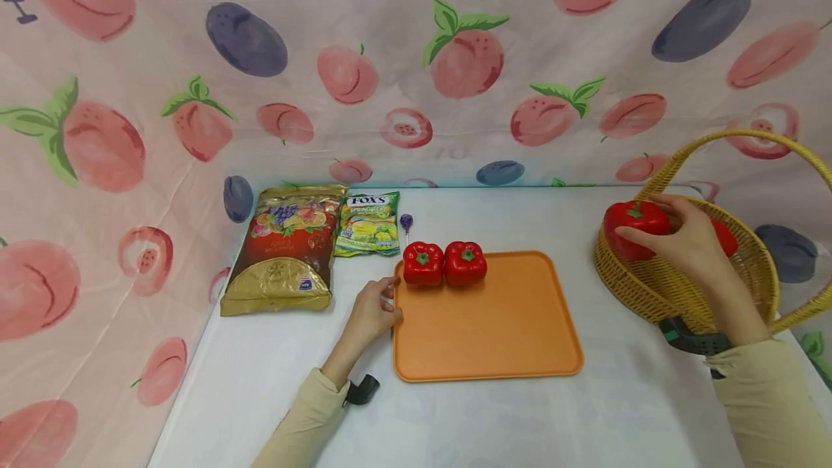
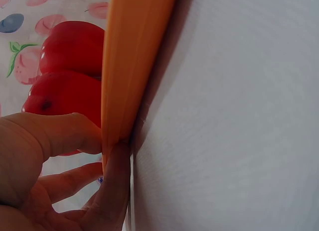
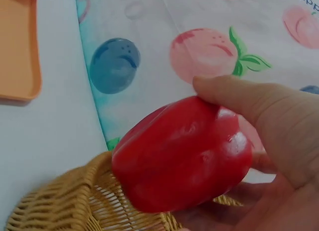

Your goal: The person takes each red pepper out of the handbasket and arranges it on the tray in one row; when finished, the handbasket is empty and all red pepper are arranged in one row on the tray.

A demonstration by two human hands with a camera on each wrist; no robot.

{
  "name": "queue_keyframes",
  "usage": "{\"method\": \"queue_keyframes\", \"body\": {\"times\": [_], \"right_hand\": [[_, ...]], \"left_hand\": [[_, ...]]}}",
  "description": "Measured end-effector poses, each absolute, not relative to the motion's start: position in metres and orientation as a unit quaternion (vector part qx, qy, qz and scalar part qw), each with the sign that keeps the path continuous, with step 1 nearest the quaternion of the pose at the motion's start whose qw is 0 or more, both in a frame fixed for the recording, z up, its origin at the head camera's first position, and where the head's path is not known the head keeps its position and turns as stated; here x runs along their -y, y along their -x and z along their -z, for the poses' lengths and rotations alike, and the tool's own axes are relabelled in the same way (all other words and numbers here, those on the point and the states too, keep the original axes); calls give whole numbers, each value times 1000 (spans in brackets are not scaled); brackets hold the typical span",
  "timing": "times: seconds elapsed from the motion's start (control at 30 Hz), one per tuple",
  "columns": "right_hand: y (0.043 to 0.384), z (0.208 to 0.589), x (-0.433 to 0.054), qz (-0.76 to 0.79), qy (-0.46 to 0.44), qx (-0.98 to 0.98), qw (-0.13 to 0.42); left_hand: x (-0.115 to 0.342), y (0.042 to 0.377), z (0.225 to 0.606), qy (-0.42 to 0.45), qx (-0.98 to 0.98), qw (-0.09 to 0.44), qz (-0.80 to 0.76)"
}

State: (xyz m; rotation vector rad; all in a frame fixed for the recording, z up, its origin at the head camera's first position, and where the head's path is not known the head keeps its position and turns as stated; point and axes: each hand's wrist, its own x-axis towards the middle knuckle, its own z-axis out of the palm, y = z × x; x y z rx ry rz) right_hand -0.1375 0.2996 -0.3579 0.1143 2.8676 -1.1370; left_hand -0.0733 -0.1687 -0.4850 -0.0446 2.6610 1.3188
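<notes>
Your L hand (image 1: 375, 309) is pinching the left rim of the orange tray (image 1: 487, 338). The thumb is touching the inner side & a finger is touching the outer side, so the gap btwn them is narrow. Your R hand (image 1: 692, 237) is holding a shiny red pepper (image 1: 637, 226). Your thumb & fingers are curling round it, spreading about as wide as the pepper. That pepper is hanging over the left part of the yellow woven basket (image 1: 622, 284); can't tell if it's touching the edge. One more red pepper (image 1: 724, 237) is lying in the basket, partly hiding behind your R hand.

Two red peppers (image 1: 423, 263) are sitting side by side in the tray's far left corner, w/ green stems pointing up. Your L hand is resting just beside them.

Past the tray's left side, a big brown & gold bag (image 1: 282, 251) is lying flat on the white table (image 1: 260, 381). A small green FOX'S bag (image 1: 368, 226) is lying right next to it, & a purple lollipop (image 1: 406, 222) is lying by that. A pink fruit-print cloth (image 1: 403, 42) is hanging behind.
</notes>
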Motion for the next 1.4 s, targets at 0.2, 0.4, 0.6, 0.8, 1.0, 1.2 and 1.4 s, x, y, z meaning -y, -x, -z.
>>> {"method": "queue_keyframes", "body": {"times": [0.2,0.4,0.6,0.8,1.0,1.2,1.4], "right_hand": [[136,362,-284,363,2,-932,8],[138,364,-266,369,16,-929,13],[143,375,-251,379,17,-925,33],[144,388,-237,389,41,-920,28],[145,396,-225,396,41,-917,31],[144,403,-217,417,47,-907,38],[145,413,-209,403,73,-912,26]], "left_hand": [[168,74,484,9,-889,83,-450],[170,73,485,0,-888,71,-454],[169,73,486,6,-889,77,-452],[169,74,485,8,-887,79,-454],[170,73,486,7,-886,77,-456],[170,74,486,6,-887,76,-455],[170,74,487,3,-887,74,-456]]}}
